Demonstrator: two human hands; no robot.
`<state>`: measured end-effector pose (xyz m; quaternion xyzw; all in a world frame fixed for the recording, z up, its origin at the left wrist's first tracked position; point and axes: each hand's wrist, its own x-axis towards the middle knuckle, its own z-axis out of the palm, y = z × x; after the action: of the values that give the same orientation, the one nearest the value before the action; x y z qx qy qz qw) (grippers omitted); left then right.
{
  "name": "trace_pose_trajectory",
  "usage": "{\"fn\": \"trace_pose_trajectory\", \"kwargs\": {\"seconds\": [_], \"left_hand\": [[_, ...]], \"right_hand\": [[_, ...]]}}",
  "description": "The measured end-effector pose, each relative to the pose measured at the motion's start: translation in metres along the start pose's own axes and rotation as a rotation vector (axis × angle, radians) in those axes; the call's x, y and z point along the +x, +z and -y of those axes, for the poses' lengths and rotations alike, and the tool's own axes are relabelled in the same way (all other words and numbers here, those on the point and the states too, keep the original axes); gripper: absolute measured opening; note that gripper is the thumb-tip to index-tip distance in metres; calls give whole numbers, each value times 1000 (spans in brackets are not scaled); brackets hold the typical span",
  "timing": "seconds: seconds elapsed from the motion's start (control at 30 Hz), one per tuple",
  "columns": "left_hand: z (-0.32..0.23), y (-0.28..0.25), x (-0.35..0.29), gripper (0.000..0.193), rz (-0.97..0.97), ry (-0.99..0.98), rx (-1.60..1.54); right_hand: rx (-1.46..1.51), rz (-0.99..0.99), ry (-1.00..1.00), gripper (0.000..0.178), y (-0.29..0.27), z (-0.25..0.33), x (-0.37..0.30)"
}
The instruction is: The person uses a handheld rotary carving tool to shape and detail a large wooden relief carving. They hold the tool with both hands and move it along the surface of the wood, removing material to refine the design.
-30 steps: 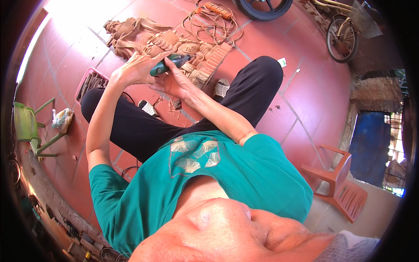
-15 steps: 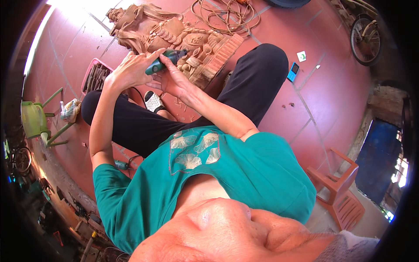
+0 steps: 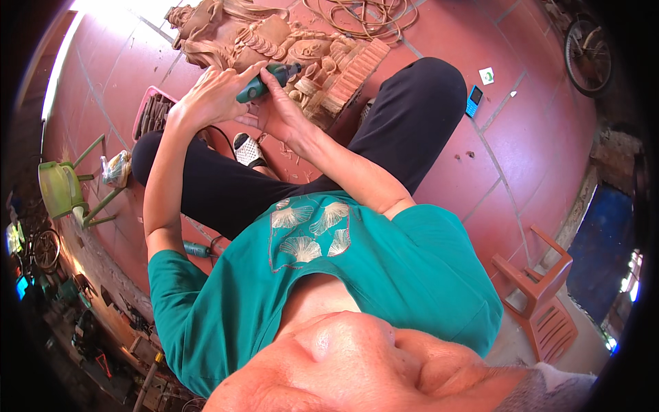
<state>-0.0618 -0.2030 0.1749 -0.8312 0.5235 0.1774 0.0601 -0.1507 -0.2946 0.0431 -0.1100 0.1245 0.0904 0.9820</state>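
Observation:
A green and black handheld rotary tool (image 3: 255,86) is held up in front of me, its dark nose pointing right over the near side of a carved brown wooden piece (image 3: 302,51). My left hand (image 3: 214,97) is closed on the tool's rear part, with its index finger stretched across the top. My right hand (image 3: 280,118) grips the body from the near side, thumb lying over it and fingers partly hidden beneath. The carving lies on the floor beyond my knees, covered in relief with coin-like discs and rounded shapes. Whether the tool's tip touches it, I cannot tell.
A pink basket (image 3: 143,113) of carving tools stands left of my knee, near a green plastic chair (image 3: 58,187). Another green power tool (image 3: 197,248) lies by my left elbow. A blue phone (image 3: 473,101), a coiled cable (image 3: 374,31) and a reddish-brown plastic chair (image 3: 542,295) are around me.
The view has shifted slightly, so the carving sits higher in the picture. Both hands and the rotary tool are slightly higher in the picture, with nearly the same grip.

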Motion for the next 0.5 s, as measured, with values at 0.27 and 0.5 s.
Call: {"fn": "trace_pose_trajectory", "kwargs": {"seconds": [0.27, 0.5], "left_hand": [[-2, 2, 5, 88, 24, -5, -14], [-2, 3, 4, 84, 34, -31, -6]], "right_hand": [[18, -5, -14, 52, -7, -2, 1], [21, -12, -18, 51, -7, -2, 3]]}}
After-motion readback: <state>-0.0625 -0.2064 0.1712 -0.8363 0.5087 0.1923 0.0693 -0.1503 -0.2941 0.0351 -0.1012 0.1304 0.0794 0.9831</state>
